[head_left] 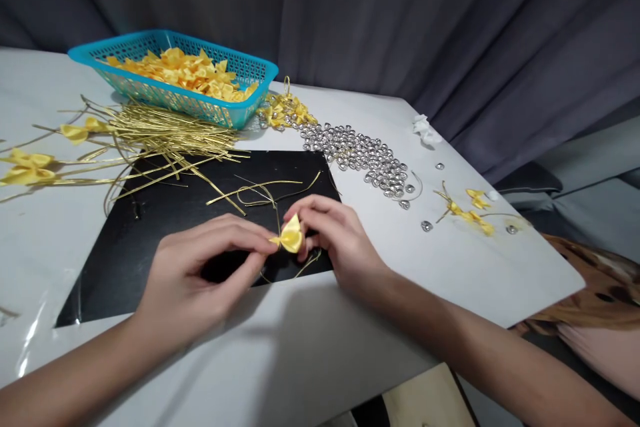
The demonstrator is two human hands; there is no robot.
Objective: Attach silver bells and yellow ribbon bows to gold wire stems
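Observation:
Between my two hands is a small yellow satin bow (291, 235), held above the black mat (115, 260). My left hand (205, 267) pinches the bow's left end between thumb and forefinger. On the other side, the fingers of my right hand (340, 234) are curled against the bow's right loop, partly hidden behind it. A thin gold cord (277, 214) runs up from the bow's middle toward loose gold cords on the mat. Another cord (307, 264) trails below my right fingers.
A blue plastic basket (175, 88) full of yellow bows stands at the back left, behind a bundle of gold cords (170, 130). Silver beads (357, 150) spread across the white table (480, 280). Loose bows (470, 216) lie at right, crumpled white tissue (425, 129) near the back edge.

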